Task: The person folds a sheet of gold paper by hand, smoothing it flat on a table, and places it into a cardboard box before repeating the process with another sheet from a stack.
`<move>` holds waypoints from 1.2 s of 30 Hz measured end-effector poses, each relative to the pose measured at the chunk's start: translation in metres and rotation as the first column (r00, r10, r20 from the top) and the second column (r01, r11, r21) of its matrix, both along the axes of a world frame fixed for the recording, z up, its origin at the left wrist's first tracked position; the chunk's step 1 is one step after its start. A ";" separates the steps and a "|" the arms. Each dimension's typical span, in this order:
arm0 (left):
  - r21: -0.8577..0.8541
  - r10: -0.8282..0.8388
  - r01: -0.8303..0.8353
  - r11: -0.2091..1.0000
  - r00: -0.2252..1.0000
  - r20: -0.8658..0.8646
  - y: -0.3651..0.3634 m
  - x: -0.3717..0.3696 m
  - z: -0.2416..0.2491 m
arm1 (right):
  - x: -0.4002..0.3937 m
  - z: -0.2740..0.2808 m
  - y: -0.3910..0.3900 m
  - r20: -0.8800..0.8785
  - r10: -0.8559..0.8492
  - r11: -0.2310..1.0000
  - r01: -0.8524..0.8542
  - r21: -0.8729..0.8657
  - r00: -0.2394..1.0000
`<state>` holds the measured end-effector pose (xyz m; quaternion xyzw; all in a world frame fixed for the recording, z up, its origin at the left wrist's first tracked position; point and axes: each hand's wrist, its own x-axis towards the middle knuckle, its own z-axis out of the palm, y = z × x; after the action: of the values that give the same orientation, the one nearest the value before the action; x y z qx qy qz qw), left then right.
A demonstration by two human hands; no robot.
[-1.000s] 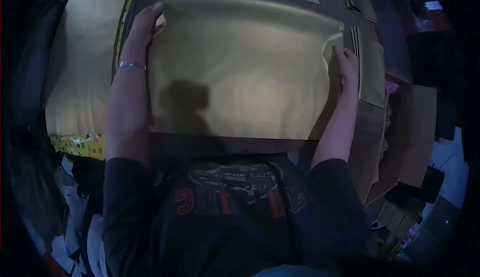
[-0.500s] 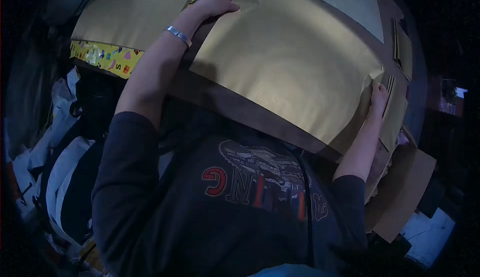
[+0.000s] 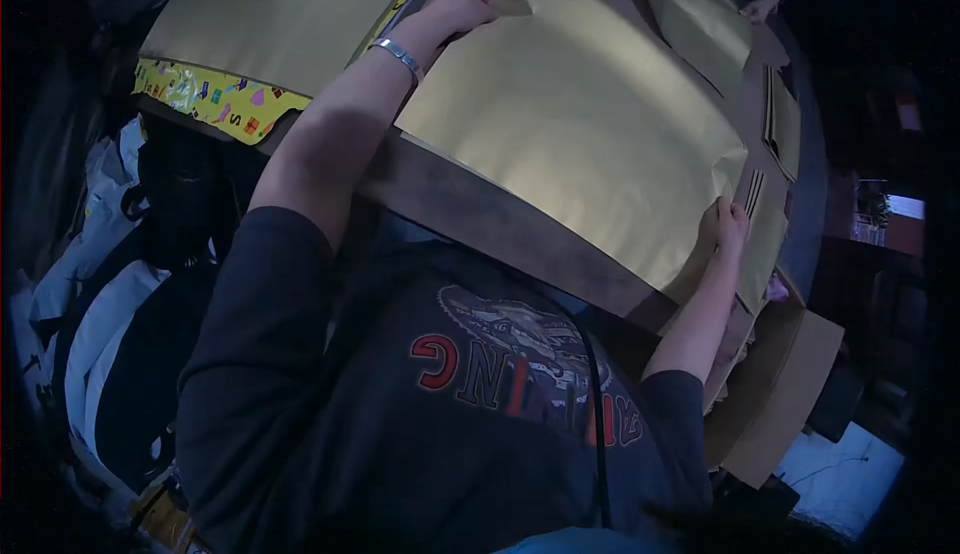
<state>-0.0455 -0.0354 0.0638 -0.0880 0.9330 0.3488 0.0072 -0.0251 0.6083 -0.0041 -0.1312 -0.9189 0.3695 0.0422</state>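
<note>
A large, gold-tinted sheet of brown paper (image 3: 580, 104) stretches across the table in front of me, bowed and slightly creased near its held corners. My left hand (image 3: 465, 4), below a metal bracelet, is closed on its upper left edge. At the lower right corner, my right hand (image 3: 732, 222) pinches the paper, which bunches upward there. Beside my right hand lie folded brown paper pieces (image 3: 766, 239). To the left of my left arm is another brown sheet (image 3: 260, 14), with yellow patterned paper (image 3: 215, 104) showing under its edge.
At the far right, another person's hand (image 3: 762, 4) holds a bent brown sheet (image 3: 695, 14). More folded paper (image 3: 782, 119) lies along the table's right side. An open cardboard box (image 3: 790, 394) stands below right. The brown table edge (image 3: 500, 224) runs before my body.
My left hand has shifted a little to the right with the paper's edge. The other person's sheet, flat before, is now bent up. The view has shifted slightly.
</note>
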 end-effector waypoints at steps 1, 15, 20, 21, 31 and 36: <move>-0.006 0.013 -0.014 1.000 0.999 -0.039 0.001 -0.001 -0.001 | -0.004 0.001 -0.002 -0.015 0.000 0.986 0.003 0.167 1.000; -0.151 -0.087 0.096 0.984 0.994 0.065 -0.008 -0.004 -0.003 | -0.009 0.006 -0.008 0.073 -0.067 0.953 0.042 0.301 0.995; -0.107 -0.061 0.064 0.992 0.998 0.026 -0.007 -0.001 -0.008 | 0.003 0.022 -0.029 0.051 -0.019 0.994 0.013 0.109 0.999; -0.127 -0.036 0.040 0.991 0.999 0.034 -0.007 0.000 -0.008 | 0.001 0.020 -0.025 0.047 -0.010 0.994 0.005 0.112 0.999; -0.109 -0.042 0.041 0.993 0.999 0.002 -0.003 0.008 -0.006 | 0.002 0.028 -0.031 0.096 -0.118 0.987 0.106 0.119 0.988; -0.062 -0.019 0.019 0.998 1.000 0.012 -0.004 0.007 -0.009 | 0.013 0.048 -0.054 0.133 -0.146 0.982 0.127 0.137 0.980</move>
<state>-0.0384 -0.0392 0.0547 -0.0813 0.9442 0.3188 0.0133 -0.0116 0.5545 0.0444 -0.2171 -0.9302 0.2958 0.0101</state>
